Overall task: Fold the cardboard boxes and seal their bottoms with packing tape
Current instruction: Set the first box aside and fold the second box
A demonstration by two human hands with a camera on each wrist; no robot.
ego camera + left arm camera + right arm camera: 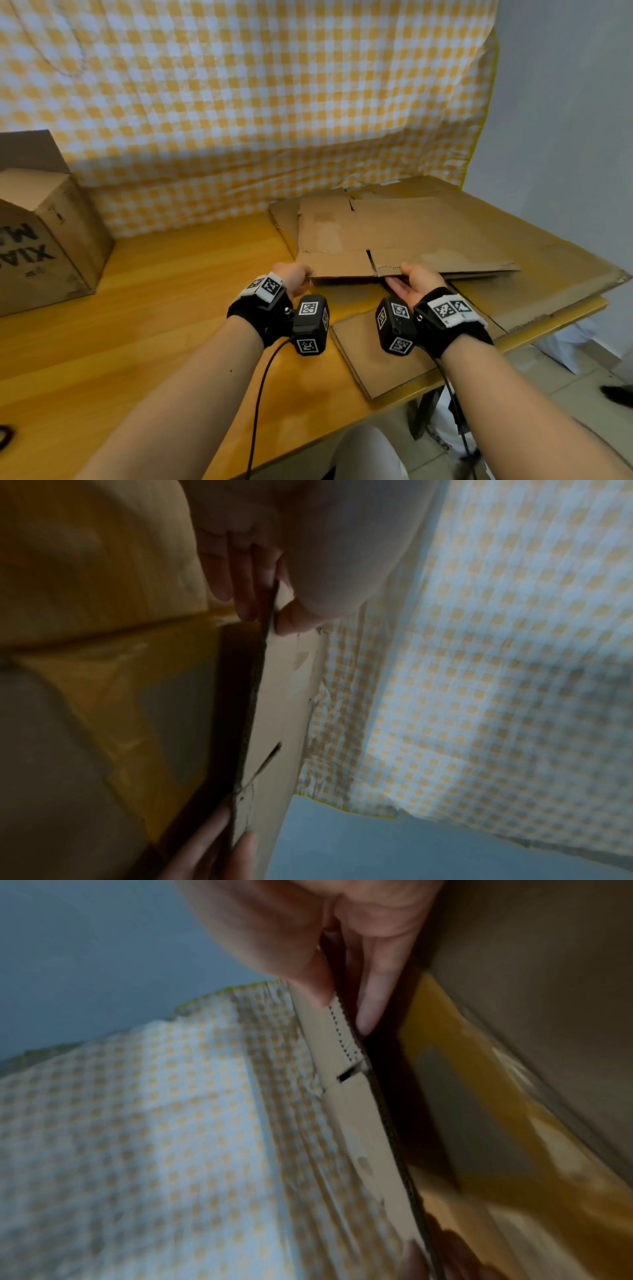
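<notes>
The left hand (294,277) is pinching the near edge of the flattened box (383,236), thumb on top and fingers (240,588) tucked beneath, as the left wrist view is showing. The right hand (416,282) is taking the same edge further along, its thumb lying over the perforated strip and its fingers (371,988) curling underneath. So each grip is closing on that one blank, which is lying on top of a stack of flat cardboard (534,260) at the right end of the desk (171,308), its near edge raised slightly off the sheets below.

To my eye the step is lifting this blank free before opening it. Doing it well probably means keeping both hands level so the sheet is not twisting, and checking that only one blank is coming up. An assembled box (44,240) is standing well apart at the left, before the checked cloth (239,102). No tape is showing clearly anywhere.
</notes>
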